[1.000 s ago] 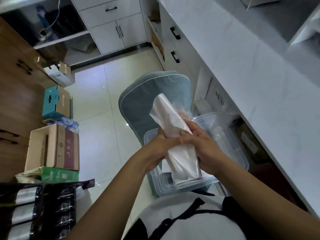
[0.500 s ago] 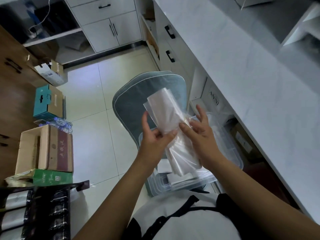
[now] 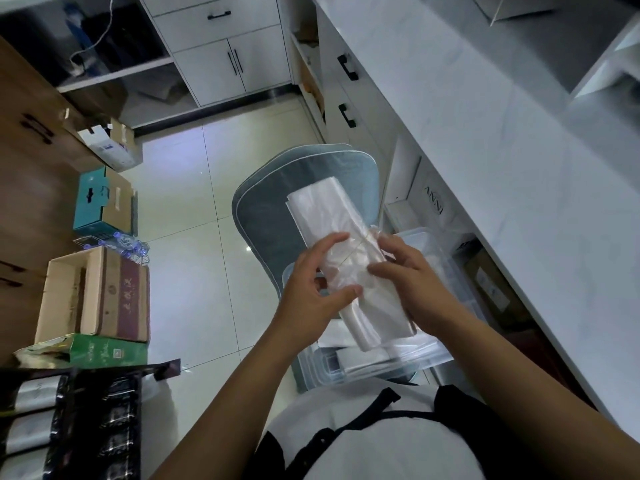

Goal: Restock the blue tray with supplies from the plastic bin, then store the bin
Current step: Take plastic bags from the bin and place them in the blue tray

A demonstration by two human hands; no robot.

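A bundle of clear plastic bags (image 3: 349,258), bound by a thin rubber band, is held above the clear plastic bin (image 3: 446,355), which rests on a grey-blue chair cushion (image 3: 263,202) beside the white counter (image 3: 502,168). The left hand (image 3: 311,299) is closed round the bundle's near side, and the right hand (image 3: 412,285) pinches its far edge. The blue tray is not in view. The step in hand is judged to be the lifting out of supplies. Next, the bundle must be carried to the tray, wherever that stands.
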